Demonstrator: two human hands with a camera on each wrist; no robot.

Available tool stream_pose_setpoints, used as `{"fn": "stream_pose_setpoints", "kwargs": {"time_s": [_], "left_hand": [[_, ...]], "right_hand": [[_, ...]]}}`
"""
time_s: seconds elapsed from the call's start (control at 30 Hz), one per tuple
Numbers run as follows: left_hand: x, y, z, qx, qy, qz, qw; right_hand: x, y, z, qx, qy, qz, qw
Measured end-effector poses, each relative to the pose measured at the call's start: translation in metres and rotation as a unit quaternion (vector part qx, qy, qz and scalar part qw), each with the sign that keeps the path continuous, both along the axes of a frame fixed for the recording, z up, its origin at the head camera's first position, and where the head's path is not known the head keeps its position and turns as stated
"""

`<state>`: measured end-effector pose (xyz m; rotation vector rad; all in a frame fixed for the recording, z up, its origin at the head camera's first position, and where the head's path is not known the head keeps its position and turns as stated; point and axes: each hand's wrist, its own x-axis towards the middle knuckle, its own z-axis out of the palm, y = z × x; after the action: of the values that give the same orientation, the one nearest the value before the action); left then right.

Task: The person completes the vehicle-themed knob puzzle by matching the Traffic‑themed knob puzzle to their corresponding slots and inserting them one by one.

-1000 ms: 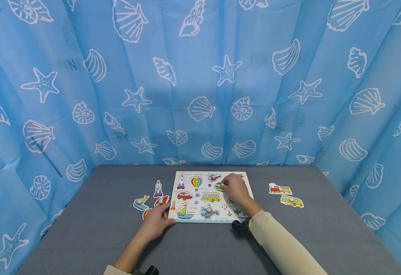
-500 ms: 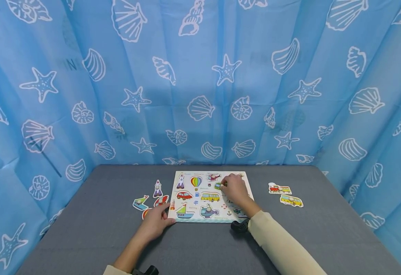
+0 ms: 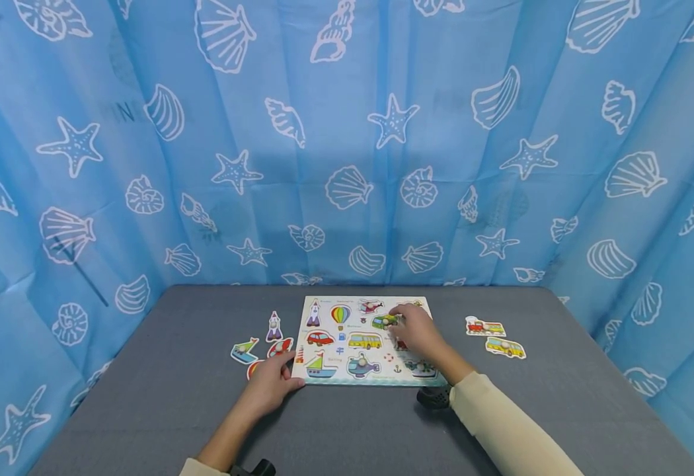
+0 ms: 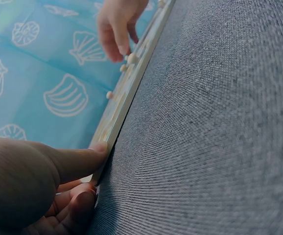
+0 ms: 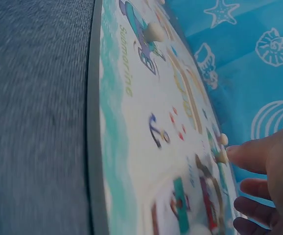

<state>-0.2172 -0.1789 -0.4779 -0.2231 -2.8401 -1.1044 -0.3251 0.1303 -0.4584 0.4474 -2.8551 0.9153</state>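
Can read "Submarine" by the front edge of the puzzle board (image 5: 131, 147), lying flat toward the back of the table (image 3: 347, 430); can half make out "Sailing" above the sailboat (image 3: 320, 369). Cannot see all of the orange-red piece (image 3: 253, 369) behind the left hand (image 3: 268, 385). Can see its fingers gripping the board's front-left corner; fingers of the right hand (image 3: 418, 334) loosely parted beside the green vehicle piece (image 3: 383, 322); cannot tell about contact. Note table between board and loose bus piece (image 3: 504, 348).

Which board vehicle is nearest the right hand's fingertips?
The green vehicle, with the right hand just beside it; the helicopter, balloon and red car lie farther left.
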Motion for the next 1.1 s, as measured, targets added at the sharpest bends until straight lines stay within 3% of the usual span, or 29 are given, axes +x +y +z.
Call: {"fn": "stream_pose_setpoints", "kwargs": {"time_s": [0.2, 0.67, 1.1], "left_hand": [[0.0, 0.0, -0.001, 0.0, 0.007, -0.003, 1.0], [0.001, 0.0, 0.0, 0.003, 0.011, -0.003, 0.9999], [0.001, -0.001, -0.002, 0.004, 0.019, -0.006, 0.9998]], "right_hand": [[0.005, 0.023, 0.004, -0.006, 0.033, 0.007, 0.9994], [0.012, 0.076, 0.005, 0.05, 0.052, -0.06, 0.9956], [0.019, 0.124, -0.005, 0.125, 0.108, -0.107, 0.9803]]}}
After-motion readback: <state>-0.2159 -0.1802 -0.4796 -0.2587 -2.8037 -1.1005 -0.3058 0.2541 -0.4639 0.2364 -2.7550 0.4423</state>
